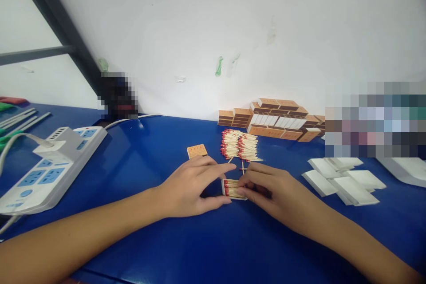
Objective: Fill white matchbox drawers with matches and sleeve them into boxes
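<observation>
A small white matchbox tray (230, 187) filled with red-tipped matches lies on the blue table (159, 239), between my two hands. My left hand (193, 186) steadies the tray's left end between thumb and stretched fingers. My right hand (271, 191) has its fingers curled over the tray's right end, pressing on the matches. Just beyond lies a loose pile of matches (240, 145), with a couple of stray ones (243, 167) near my fingertips. An orange matchbox sleeve (197, 151) lies flat to the left of the pile.
Stacked orange matchboxes (276, 120) line the wall at the back. Several empty white trays (342, 179) lie at the right. A white power strip (49, 166) with a cable sits at the left, with grey rods (23, 120) beyond it.
</observation>
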Demonstrator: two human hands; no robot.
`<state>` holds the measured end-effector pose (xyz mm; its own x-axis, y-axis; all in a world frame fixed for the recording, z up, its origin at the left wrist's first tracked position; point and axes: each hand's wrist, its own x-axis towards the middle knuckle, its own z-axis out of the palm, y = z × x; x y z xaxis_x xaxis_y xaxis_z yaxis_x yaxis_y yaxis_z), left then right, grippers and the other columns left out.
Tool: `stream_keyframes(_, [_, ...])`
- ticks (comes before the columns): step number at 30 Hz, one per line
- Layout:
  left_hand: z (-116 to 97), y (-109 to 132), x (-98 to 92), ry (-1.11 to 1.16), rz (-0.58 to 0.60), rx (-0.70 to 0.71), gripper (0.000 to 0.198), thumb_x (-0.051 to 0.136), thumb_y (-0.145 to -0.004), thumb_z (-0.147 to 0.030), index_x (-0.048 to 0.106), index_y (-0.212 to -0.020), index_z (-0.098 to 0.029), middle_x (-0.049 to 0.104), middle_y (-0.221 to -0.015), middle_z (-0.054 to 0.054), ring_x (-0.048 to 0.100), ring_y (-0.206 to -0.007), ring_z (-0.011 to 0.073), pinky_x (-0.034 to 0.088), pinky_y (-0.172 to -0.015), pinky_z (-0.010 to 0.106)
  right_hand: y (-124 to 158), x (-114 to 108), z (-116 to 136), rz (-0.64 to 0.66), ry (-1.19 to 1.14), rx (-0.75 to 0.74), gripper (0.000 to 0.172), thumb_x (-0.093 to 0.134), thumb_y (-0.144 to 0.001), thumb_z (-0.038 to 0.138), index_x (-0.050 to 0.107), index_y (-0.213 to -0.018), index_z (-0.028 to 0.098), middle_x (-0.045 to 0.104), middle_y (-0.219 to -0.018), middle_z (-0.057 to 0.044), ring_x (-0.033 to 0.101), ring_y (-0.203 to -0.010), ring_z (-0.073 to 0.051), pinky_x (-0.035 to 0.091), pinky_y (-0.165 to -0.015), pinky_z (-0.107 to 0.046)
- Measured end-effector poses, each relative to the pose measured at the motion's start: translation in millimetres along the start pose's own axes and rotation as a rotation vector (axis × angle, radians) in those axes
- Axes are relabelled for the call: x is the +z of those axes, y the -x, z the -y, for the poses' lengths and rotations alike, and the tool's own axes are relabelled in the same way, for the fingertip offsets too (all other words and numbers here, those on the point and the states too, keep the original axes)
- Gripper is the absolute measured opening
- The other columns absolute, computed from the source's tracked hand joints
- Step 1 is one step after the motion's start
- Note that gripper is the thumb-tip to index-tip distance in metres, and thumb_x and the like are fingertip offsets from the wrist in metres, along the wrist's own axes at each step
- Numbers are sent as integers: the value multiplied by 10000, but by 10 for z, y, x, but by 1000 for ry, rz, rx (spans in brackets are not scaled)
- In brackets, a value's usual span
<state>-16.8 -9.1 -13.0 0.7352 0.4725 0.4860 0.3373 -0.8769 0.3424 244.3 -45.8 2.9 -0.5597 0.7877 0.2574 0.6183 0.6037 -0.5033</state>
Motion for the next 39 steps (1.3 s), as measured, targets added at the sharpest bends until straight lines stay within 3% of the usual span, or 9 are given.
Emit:
stream_keyframes(6, [-17,10,-3,-6,6,-13,597,703,-987,-463,513,-1484,-193,747,-1117,96,681,-1097,251,592,-987,427,15,-45,32,23,15,31,115,610,-1030,245,721,-1002,233,647,-884,-28,615,-729,-146,482,-654,-270])
stream_keyframes(11, [-12,1,-7,2,10,-14,595,708,-984,-455,524,-1476,-177,742,-1109,102,680,-1073,248,602,-966,425,12,-29,34,20,12,14,134,608,-1033,234,707,-944,221,636,-872,-21,605,-728,-139,474,-671,-265])
stream_keyframes(17, [5,11,0,-15,-2,9,535,736,-962,-450,613,-1397,-164,721,-1108,112,694,-1051,243,607,-932,391,7,-119,-208,-82,121,151,140,591,-1041,316,687,-988,228,629,-853,-17,562,-684,-151,448,-634,-286])
stream_keyframes(24, [12,13,18,-5,-26,-18,552,746,-950,-471,617,-1399,-177,729,-1115,106,696,-1057,242,613,-941,399,-15,-127,-369,-22,188,206,162,575,-1021,292,645,-895,218,636,-859,-34,575,-681,-163,448,-622,-300])
stream_keyframes(30, [36,19,32,-4,2,-70,571,733,-957,-477,601,-1426,-181,741,-1118,107,688,-1070,252,599,-971,435,-10,-145,-187,-39,140,171,193,529,-1058,315,600,-901,230,633,-871,-35,587,-719,-172,462,-639,-301])
stream_keyframes(35, [22,20,31,-11,16,-86,591,733,-953,-493,589,-1434,-182,740,-1131,114,679,-1090,259,594,-980,444,41,-30,29,38,109,84,146,518,-1067,260,611,-959,230,645,-953,-38,624,-790,-176,481,-693,-316])
stream_keyframes(39, [17,14,29,-16,-4,-58,580,727,-962,-478,580,-1435,-174,738,-1135,117,679,-1095,255,594,-987,434,51,22,37,86,74,80,152,497,-1075,231,624,-992,227,644,-981,-35,639,-823,-174,500,-739,-327])
